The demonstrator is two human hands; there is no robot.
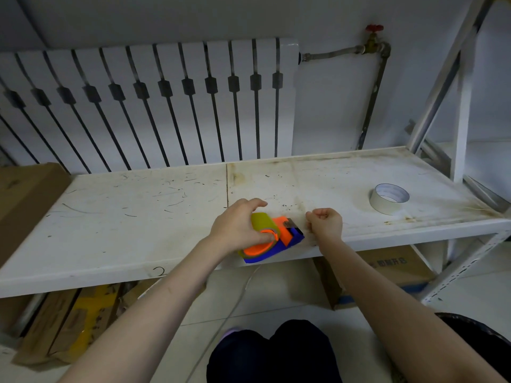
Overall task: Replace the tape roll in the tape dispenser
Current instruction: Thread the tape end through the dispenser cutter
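Shelf: white, scuffed board (138, 217); everything lay on it, towards the front edge and right of the middle
Left hand: the left hand (237, 228) gripped the olive roll, fingers arched over its top and thumb pressed against the orange hub
Olive roll: the olive roll (262, 222) sat mounted in the dispenser; probably light, stiff at the core, with a slick, tacky outer face; best taken across its flat sides and drawn off the hub
Dispenser: the dispenser (287, 239), orange on a blue body, lay at the shelf's front edge; rigid plastic, likely light enough to slide, so it wanted steadying by the body; the toothed blade at its right end was one to avoid
Right hand: the right hand (326, 223) hovered just beside the blade end, fingers curled into a fist; nothing visible in it
White roll: the white roll (387, 204) lay flat, well apart to the right; a firm ring, easy to pinch through its open centre
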